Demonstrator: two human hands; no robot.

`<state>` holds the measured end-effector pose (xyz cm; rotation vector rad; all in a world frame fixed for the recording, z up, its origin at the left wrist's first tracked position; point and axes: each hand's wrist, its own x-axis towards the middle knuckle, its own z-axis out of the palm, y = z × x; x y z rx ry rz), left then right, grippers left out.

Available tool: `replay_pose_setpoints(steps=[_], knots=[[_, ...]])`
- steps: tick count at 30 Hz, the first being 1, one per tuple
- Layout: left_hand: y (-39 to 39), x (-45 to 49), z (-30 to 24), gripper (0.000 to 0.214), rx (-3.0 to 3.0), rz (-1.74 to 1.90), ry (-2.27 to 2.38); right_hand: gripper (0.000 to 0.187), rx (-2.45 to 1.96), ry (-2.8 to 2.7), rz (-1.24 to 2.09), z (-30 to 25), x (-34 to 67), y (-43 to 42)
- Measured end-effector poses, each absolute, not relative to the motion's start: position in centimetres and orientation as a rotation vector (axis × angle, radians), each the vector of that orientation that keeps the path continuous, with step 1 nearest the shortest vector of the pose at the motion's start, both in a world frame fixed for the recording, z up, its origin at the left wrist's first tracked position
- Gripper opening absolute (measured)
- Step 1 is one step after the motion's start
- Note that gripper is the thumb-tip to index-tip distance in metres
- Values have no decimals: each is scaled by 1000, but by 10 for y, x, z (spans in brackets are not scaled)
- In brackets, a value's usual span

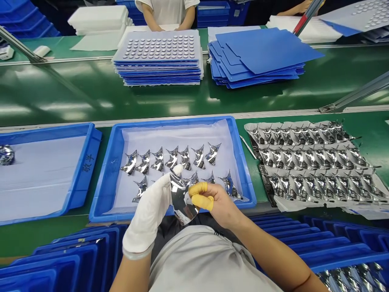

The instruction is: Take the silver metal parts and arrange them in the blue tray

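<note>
My left hand [152, 211], in a white glove, grips a shiny, curved chrome-like part [180, 196] by its left edge. On the part's right side, my right hand [212, 200] pinches it, with yellow covers on the thumb and forefinger. The held piece is in front of my body, over the near edge of a blue tray [101, 182]. Inside that tray, similar pointed chrome parts [158, 159] lie in two rows on a white sheet [170, 136]. My hands and the held part hide some of the nearer row.
Another blue tray [82, 174] stands at left. Three rows of chrome parts [306, 158] lie at right beside a thin white stick [247, 147]. Beyond are stacked blue sheets [261, 52] and a co-worker's arms [187, 18]. Stacked blue trays [75, 259] flank my body below.
</note>
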<state>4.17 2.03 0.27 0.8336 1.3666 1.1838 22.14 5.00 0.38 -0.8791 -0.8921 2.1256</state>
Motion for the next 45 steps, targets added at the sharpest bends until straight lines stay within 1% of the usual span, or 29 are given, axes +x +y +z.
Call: replay_pose_setpoints(steps=[3,4,6,9,10,12,21,23,26,27,30,34,36,40,45], knots=[[17,41,7,70,861,1144,1198,17,-834,-871,2141,2,222,50],[16,42,7,71,853,1163,1162,18,-809,-864,2151,1,223,49],[15,44,6,62,819,1233,1116,21,-761,-850,2173,-2,223,48],[15,49,4,39,797,1384,1149,25,-715,-838,2196,-5,223,45],[15,50,5,34,800,1425,1176,25,-704,-833,2201,-6,224,43],[16,54,8,32,776,1438,1243,26,-689,-820,2210,-6,223,42],[12,51,10,44,713,1292,1383,27,-709,-857,2154,0,222,43],[13,50,9,49,731,1275,1352,29,-738,-899,2140,1,223,43],[13,50,8,65,761,1289,1208,31,-759,-1015,2102,5,226,42],[12,50,8,65,761,1293,1160,31,-758,-1074,2078,7,228,42],[10,47,4,51,767,1319,1123,27,-747,-1340,1927,14,235,43],[6,47,2,35,823,1412,1198,23,-649,-1687,1607,20,242,42],[6,49,3,30,845,1426,1194,21,-606,-1803,1432,21,243,41],[8,54,7,30,894,1426,1154,17,-574,-1952,1133,20,244,37],[8,55,7,33,873,1406,1134,17,-586,-2001,1013,20,244,33]])
